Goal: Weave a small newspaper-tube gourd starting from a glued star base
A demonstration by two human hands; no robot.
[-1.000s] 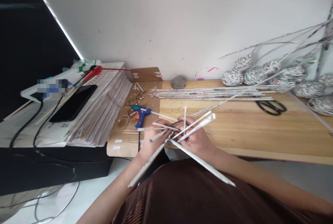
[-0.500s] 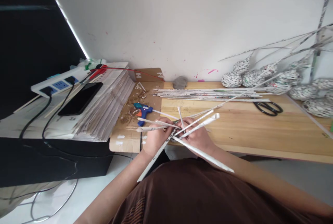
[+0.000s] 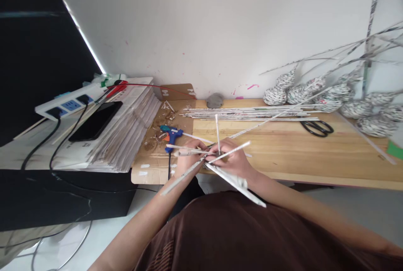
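Note:
Several rolled newspaper tubes meet at a centre between my two hands and stick out in different directions. My left hand is closed around the tubes on the left side of that centre. On the other side, my right hand has its fingers bent in on the tubes close to the crossing. One long thin tube runs from my hands up to the right, over the table. The crossing itself is partly hidden by my fingers.
A bundle of paper tubes lies along the wooden table, beside black-handled scissors. Woven paper gourd shapes stand at right. On cardboard rests a blue glue gun. At left, a paper stack bears a phone and power strip.
The tubes have turned within my hands. A wide-ended tube that pointed up to the right now points down to the right, and a thin one stands more upright.

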